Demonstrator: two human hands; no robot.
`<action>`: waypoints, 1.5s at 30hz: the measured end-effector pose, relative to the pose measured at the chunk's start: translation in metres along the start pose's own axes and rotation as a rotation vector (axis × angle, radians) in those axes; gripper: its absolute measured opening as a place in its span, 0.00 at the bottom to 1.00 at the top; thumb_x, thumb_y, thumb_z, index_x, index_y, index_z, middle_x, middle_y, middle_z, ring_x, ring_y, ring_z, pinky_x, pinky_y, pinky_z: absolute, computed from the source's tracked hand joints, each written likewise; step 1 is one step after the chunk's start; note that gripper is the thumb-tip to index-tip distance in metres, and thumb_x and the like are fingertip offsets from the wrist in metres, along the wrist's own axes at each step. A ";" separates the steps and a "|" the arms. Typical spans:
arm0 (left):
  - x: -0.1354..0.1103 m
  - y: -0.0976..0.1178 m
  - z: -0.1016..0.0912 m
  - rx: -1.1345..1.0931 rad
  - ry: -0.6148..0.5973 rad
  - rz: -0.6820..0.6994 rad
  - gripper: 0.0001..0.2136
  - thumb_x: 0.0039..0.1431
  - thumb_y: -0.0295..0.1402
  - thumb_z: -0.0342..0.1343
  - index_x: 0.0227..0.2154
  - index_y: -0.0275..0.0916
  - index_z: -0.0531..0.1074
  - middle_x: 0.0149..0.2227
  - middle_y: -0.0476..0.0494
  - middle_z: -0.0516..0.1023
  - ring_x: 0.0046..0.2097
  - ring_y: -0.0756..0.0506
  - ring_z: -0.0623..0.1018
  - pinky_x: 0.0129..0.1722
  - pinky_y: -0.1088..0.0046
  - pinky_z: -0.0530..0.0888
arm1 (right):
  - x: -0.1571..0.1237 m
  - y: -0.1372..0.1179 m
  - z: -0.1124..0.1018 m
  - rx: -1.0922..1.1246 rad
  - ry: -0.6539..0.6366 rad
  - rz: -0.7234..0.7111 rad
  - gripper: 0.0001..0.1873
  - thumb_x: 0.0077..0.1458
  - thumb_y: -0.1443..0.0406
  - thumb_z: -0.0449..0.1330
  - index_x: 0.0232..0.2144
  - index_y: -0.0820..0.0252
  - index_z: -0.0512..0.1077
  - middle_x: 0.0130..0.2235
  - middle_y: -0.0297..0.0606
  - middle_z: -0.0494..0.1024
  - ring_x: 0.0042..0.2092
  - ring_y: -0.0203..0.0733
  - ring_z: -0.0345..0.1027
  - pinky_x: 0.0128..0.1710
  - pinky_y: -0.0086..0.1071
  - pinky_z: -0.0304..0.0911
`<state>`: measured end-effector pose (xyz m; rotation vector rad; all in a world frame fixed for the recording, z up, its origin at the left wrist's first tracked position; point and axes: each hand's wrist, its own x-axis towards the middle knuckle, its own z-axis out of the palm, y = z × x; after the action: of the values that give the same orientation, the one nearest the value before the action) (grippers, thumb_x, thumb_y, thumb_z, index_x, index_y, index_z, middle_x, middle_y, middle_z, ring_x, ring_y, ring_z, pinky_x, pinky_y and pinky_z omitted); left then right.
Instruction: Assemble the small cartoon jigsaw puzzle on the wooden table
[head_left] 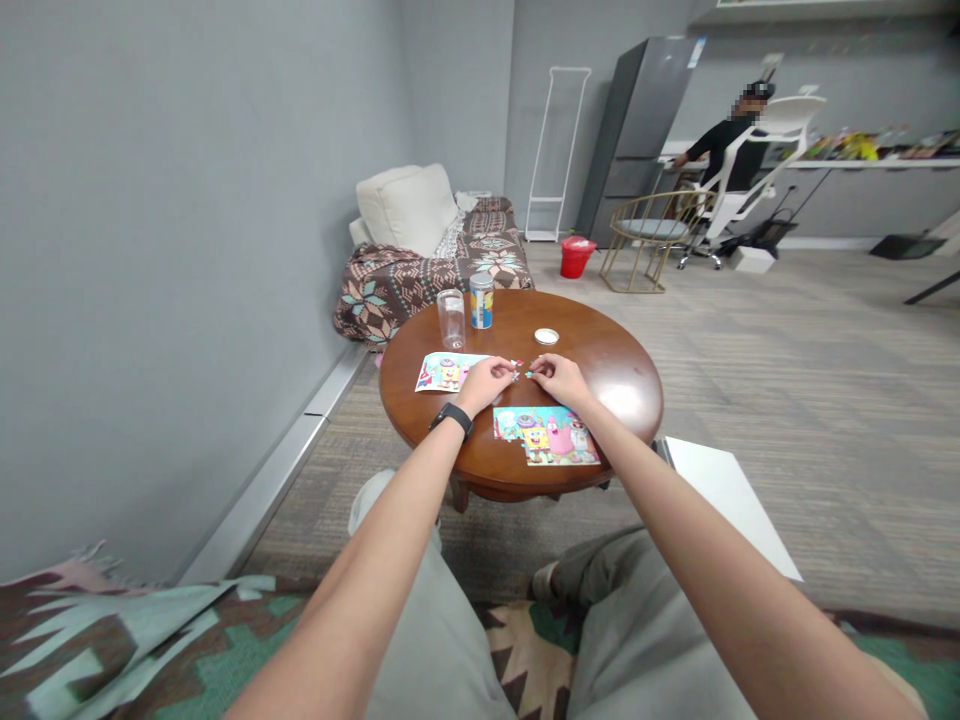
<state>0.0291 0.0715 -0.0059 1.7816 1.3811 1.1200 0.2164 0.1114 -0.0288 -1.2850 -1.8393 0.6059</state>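
Note:
My left hand, with a dark band on its wrist, has its fingers pinched at a small puzzle piece above the round wooden table. Facing it, my right hand pinches another small bluish puzzle piece. A loose reddish piece shows just behind the fingertips. Nearer to me lies a partly assembled cartoon jigsaw puzzle, with a gap at its lower left corner; my right forearm hides some of its right edge. Left of my left hand is a printed picture sheet with similar cartoon figures, partly covered by that hand.
On the wooden table stand a clear jar and a blue-and-yellow can; a round lid lies behind my right hand. A white board is at the right. A person is by the far counter.

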 end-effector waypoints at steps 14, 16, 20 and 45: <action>0.001 -0.003 0.003 0.112 -0.057 0.053 0.06 0.51 0.23 0.60 0.33 0.35 0.77 0.30 0.49 0.70 0.33 0.50 0.72 0.38 0.73 0.71 | 0.001 0.002 -0.002 0.044 -0.063 0.015 0.04 0.46 0.64 0.62 0.26 0.58 0.78 0.26 0.34 0.78 0.27 0.37 0.65 0.32 0.32 0.62; 0.001 -0.003 0.003 0.117 -0.070 0.056 0.06 0.51 0.23 0.59 0.34 0.35 0.77 0.30 0.50 0.70 0.32 0.50 0.72 0.37 0.73 0.71 | 0.002 0.004 -0.003 0.085 -0.064 0.022 0.06 0.47 0.63 0.62 0.27 0.58 0.78 0.26 0.35 0.78 0.26 0.37 0.65 0.31 0.32 0.62; 0.001 -0.003 0.002 0.129 -0.085 0.075 0.06 0.53 0.26 0.59 0.35 0.36 0.78 0.30 0.49 0.70 0.33 0.49 0.72 0.38 0.72 0.71 | 0.003 0.007 -0.003 0.153 -0.082 0.002 0.09 0.49 0.62 0.61 0.31 0.59 0.79 0.27 0.35 0.78 0.26 0.37 0.67 0.32 0.33 0.64; 0.001 -0.006 0.003 0.124 -0.095 0.079 0.07 0.52 0.25 0.57 0.34 0.36 0.79 0.30 0.49 0.73 0.32 0.49 0.72 0.37 0.72 0.72 | 0.003 0.008 -0.005 0.181 -0.119 0.063 0.14 0.42 0.64 0.65 0.35 0.60 0.82 0.25 0.33 0.77 0.27 0.36 0.66 0.33 0.32 0.63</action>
<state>0.0293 0.0740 -0.0117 1.9668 1.3602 0.9952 0.2243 0.1165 -0.0306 -1.2125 -1.7982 0.8791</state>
